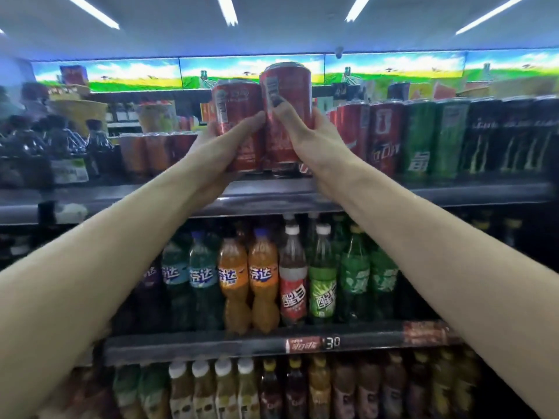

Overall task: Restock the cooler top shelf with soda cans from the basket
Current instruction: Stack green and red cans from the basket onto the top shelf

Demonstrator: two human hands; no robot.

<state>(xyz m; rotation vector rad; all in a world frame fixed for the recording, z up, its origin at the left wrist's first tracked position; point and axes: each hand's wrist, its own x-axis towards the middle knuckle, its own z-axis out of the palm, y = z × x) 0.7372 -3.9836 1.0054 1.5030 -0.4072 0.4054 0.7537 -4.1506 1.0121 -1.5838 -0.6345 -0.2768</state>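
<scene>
Two red soda cans at the front of the cooler's top shelf. We hold the left can (237, 125) in our left hand (217, 140), thumb wrapped across its front and fingers out of sight behind it; its base sits at or just above the top shelf (453, 192), near the front lip, though we cannot tell whether it is resting there. We hold the right can (287, 113) in our right hand (311, 131), thumb pressed on the label and fingers curled round the far side. This can stands higher than its neighbour and leans slightly, and its base appears clear of the shelf. The two cans touch along their sides.

We judge that both are gripped low and from the outside so that the hands stay clear of the gap into which the cans must slide, and so that the pair can be pushed back as one. The slot lies between a row of orange cans (142, 152) to the left and the standing red cans (384, 137) to the right, which places the new stock with its own kind. Beyond these stand green cans (432, 137) and dark cans (508, 134).

On the shelf below, soda bottles (263, 279) stand in rows; a price tag (311, 343) marks its edge. The basket is not in view.
</scene>
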